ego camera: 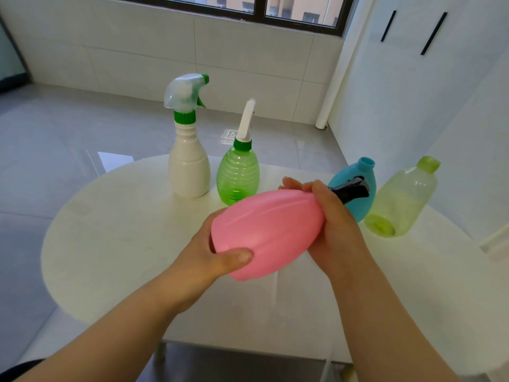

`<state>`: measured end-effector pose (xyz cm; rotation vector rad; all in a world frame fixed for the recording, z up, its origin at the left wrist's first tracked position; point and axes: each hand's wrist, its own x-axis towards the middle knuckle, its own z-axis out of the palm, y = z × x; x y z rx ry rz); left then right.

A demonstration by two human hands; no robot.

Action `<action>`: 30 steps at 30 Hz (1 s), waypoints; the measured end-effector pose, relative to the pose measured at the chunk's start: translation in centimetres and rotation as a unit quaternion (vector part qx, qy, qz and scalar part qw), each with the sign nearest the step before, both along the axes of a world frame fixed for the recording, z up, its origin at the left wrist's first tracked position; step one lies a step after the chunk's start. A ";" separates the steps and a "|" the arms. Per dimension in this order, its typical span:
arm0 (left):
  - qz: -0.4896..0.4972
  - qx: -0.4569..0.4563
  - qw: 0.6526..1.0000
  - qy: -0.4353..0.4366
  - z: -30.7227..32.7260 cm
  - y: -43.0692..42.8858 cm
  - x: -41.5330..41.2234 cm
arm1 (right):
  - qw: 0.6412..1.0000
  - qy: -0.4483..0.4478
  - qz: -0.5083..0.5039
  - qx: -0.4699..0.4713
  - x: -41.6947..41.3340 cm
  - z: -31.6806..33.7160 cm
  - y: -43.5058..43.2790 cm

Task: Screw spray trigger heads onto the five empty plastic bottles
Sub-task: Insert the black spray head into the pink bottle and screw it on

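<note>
The pink bottle [268, 232] is held tilted on its side above the round white table [115, 230]; the left hand [217, 255] grips its base, thumb across the front; the right hand [327, 216] closes around the neck end, where a black trigger head [352, 188] protrudes past the fingers. Upright at the rear stand the white bottle [190, 164] with a green-collared trigger head [184, 95] and the ribbed green bottle [238, 175] with a white head [246, 122]; at right, the blue bottle [360, 172] and the yellow-green bottle [402, 199] stand with open necks.
</note>
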<state>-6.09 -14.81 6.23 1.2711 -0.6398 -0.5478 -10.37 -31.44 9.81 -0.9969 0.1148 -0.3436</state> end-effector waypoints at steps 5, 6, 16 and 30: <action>0.157 0.056 0.973 -0.163 0.1 0.1 -0.7 | 0.999 -0.001 -0.034 0.027 0.2 0.4 0.3; 0.164 0.060 0.966 -0.189 0.1 0.2 -0.8 | 0.999 0.001 -0.044 0.028 0.3 0.4 0.5; 0.187 0.085 0.924 -0.321 -1.2 0.6 -0.7 | 0.985 0.090 -0.138 0.055 0.5 -0.1 1.7; 0.132 0.346 0.850 -0.373 -3.9 1.5 1.6 | 0.906 0.105 -0.322 -0.253 2.6 4.3 -2.7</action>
